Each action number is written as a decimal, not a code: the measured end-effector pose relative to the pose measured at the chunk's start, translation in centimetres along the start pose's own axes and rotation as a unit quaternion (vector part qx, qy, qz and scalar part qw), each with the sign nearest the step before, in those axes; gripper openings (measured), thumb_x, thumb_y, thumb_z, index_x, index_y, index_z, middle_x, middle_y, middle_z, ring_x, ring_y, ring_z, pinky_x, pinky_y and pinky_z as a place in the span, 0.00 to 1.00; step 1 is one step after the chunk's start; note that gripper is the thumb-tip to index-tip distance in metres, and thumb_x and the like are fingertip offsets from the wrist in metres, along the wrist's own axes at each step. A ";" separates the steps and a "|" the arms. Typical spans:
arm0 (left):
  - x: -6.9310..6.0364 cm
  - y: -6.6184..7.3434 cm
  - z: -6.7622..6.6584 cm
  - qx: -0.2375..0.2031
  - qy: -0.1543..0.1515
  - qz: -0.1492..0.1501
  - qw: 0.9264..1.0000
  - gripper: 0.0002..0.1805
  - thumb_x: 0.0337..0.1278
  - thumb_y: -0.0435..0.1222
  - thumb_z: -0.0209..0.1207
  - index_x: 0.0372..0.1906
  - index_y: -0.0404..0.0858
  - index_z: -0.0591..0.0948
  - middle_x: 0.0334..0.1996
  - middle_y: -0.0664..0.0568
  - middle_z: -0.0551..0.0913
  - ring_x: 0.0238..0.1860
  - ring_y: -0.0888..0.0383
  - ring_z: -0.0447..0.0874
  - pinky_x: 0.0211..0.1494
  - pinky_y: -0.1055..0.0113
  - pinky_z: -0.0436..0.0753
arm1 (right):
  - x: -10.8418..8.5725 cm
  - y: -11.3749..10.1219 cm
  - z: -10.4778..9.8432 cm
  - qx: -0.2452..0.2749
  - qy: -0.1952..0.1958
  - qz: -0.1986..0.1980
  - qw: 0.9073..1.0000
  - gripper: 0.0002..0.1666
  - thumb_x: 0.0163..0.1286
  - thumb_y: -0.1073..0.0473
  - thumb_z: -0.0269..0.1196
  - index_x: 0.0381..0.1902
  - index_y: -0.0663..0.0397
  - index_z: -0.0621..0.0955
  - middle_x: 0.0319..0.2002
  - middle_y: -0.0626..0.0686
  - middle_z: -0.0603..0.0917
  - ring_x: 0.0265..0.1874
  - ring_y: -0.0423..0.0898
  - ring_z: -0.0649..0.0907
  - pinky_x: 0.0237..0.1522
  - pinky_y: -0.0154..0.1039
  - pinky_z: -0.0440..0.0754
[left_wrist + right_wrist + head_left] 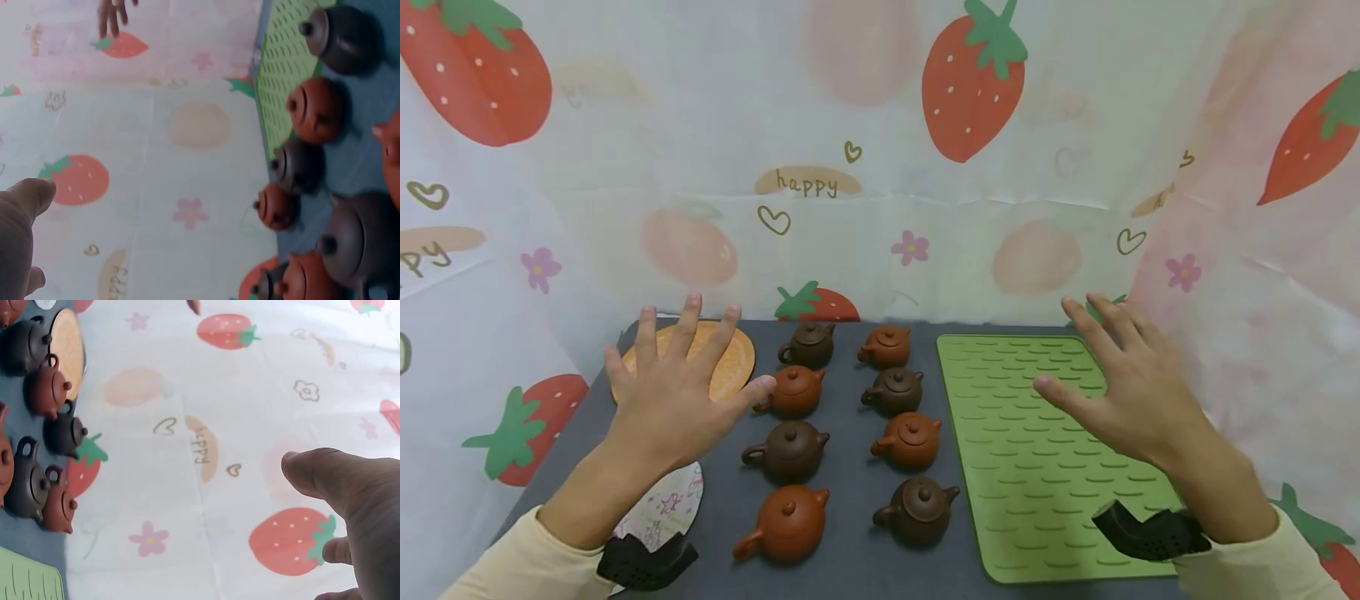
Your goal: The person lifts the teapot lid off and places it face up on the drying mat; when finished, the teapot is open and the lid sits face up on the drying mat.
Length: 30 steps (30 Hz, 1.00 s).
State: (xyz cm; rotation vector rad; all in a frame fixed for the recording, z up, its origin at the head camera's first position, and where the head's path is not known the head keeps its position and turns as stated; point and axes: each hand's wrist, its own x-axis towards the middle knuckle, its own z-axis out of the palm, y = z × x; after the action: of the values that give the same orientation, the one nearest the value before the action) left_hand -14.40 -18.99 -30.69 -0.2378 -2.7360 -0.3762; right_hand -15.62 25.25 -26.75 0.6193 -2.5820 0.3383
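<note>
Both bare hands are raised with fingers spread, and neither holds anything. In the head view the left hand is in front of an orange round mat, its thumb tip overlapping a reddish-brown teapot. My right hand is over a green ridged mat. Between the hands, two columns of small lidded teapots alternate reddish and dark brown, among them a dark teapot and a reddish teapot at the front. In the wrist views only part of the left hand and right hand shows.
A white round mat with coloured drawings lies at the left, partly hidden by the left forearm. The dark grey tabletop carries everything. A strawberry-print cloth stands behind and along both sides.
</note>
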 end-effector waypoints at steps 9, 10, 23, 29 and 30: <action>-0.7 1.7 1.6 -0.036 0.035 0.054 0.997 0.47 0.58 0.64 0.55 0.76 0.46 0.57 0.74 0.36 0.49 0.69 0.27 0.42 0.57 0.28 0.54 | -1.0 -0.3 1.9 0.091 0.021 -0.030 0.995 0.49 0.59 0.46 0.70 0.74 0.48 0.63 0.70 0.60 0.62 0.66 0.67 0.61 0.53 0.74 0.56; -0.7 1.8 1.7 -0.040 0.038 0.056 0.997 0.47 0.58 0.64 0.55 0.76 0.46 0.57 0.74 0.36 0.50 0.69 0.27 0.44 0.57 0.28 0.54 | -1.1 -0.4 2.1 0.099 0.019 -0.029 0.994 0.49 0.59 0.47 0.70 0.74 0.48 0.63 0.70 0.59 0.62 0.66 0.66 0.61 0.53 0.74 0.56; -2.3 3.3 3.7 -0.157 0.055 0.061 0.984 0.49 0.54 0.56 0.65 0.77 0.47 0.56 0.74 0.39 0.51 0.69 0.30 0.47 0.61 0.32 0.55 | -2.5 -0.7 4.8 0.180 0.043 -0.040 0.982 0.48 0.56 0.59 0.72 0.73 0.47 0.65 0.67 0.58 0.66 0.64 0.60 0.64 0.52 0.65 0.64; -3.0 4.1 4.6 -0.214 0.047 0.042 0.975 0.49 0.53 0.52 0.68 0.77 0.49 0.55 0.74 0.42 0.51 0.71 0.35 0.48 0.60 0.32 0.58 | -3.1 -0.9 6.1 0.206 0.050 -0.037 0.977 0.47 0.55 0.61 0.72 0.72 0.48 0.66 0.66 0.59 0.68 0.64 0.59 0.66 0.54 0.64 0.64; -3.2 4.3 4.8 -0.224 0.046 0.039 0.973 0.49 0.53 0.51 0.68 0.77 0.50 0.55 0.74 0.43 0.51 0.71 0.36 0.48 0.60 0.32 0.59 | -3.3 -0.9 6.3 0.211 0.050 -0.035 0.976 0.47 0.55 0.62 0.72 0.72 0.48 0.66 0.66 0.59 0.68 0.64 0.59 0.66 0.54 0.64 0.64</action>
State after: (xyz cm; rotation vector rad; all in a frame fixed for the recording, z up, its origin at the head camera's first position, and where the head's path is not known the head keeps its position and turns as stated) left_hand -12.20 -13.89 -35.25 -0.4322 -2.5089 -0.9559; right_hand -14.96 23.56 -33.63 0.8129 -2.3965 0.8835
